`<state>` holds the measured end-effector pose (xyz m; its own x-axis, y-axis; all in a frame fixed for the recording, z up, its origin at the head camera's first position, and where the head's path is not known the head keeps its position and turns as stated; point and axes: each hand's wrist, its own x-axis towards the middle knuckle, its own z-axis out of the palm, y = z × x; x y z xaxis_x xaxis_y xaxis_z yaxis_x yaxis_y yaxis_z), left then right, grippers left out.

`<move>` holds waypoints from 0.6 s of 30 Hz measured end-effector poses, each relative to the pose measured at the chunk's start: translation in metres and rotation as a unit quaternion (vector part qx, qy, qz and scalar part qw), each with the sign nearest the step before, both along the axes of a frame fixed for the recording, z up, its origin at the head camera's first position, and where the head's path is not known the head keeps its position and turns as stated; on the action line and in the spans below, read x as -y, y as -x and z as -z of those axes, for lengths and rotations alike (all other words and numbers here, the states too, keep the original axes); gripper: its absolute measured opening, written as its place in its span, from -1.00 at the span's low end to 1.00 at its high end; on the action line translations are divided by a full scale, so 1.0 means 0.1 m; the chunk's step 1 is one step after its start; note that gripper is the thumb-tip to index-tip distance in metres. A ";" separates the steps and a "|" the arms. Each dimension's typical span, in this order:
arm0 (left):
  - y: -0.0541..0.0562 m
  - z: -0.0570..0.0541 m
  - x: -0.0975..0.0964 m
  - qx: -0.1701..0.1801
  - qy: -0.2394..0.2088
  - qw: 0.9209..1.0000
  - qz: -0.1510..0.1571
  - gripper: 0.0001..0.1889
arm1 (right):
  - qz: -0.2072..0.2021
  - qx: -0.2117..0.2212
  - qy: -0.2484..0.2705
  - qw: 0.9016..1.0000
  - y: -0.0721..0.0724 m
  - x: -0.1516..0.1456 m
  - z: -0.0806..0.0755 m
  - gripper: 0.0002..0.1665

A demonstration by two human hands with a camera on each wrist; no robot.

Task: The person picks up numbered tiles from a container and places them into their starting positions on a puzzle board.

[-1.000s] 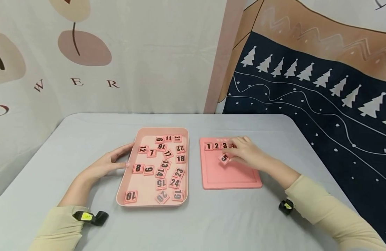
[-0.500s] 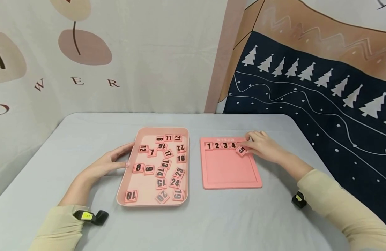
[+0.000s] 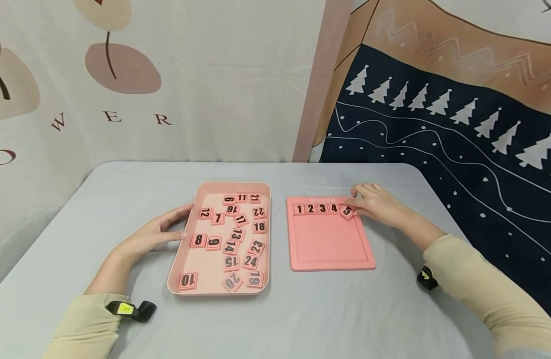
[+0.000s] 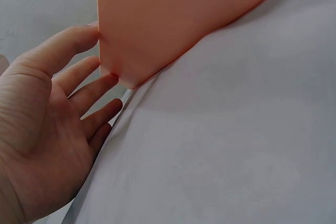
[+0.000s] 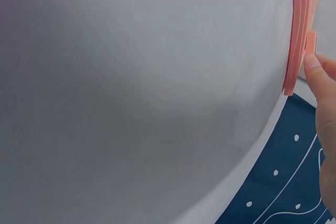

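Observation:
My right hand (image 3: 377, 204) pinches a pink number tile marked 5 (image 3: 346, 212) between thumb and fingers. That tile is tilted at the upper right corner of a pink square puzzle board (image 3: 331, 245). Tiles 1, 2, 3 and 4 (image 3: 334, 208) lie in a row along the board's top. In the right wrist view, the tile shows edge-on beside the board's edge (image 5: 296, 51). My left hand (image 3: 145, 238) touches the left side of a pale pink tray (image 3: 207, 269), its fingers loosely extended; the left wrist view shows the fingertips at the tray wall (image 4: 157, 19).
Several number tiles lie scattered in the tray at various angles, among them 10 (image 3: 188, 280) and 18 (image 3: 259, 227). A pale grey cloth (image 3: 320, 314) covers the table. Behind hang a light curtain (image 3: 230, 99) and a dark patterned cloth (image 3: 419, 134).
My right hand has moved right across the board with tile 5, from below tile 3 to the spot beside tile 4, uncovering tile 4. My left hand stays at the tray.

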<state>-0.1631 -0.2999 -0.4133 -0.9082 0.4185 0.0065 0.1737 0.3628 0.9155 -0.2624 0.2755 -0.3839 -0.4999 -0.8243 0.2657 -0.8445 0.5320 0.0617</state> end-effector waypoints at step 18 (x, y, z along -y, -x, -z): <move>0.00 0.00 0.01 0.005 -0.003 1.000 -0.002 -0.26 | -0.014 -0.032 -0.047 0.998 0.10 -0.05 -0.02 -0.55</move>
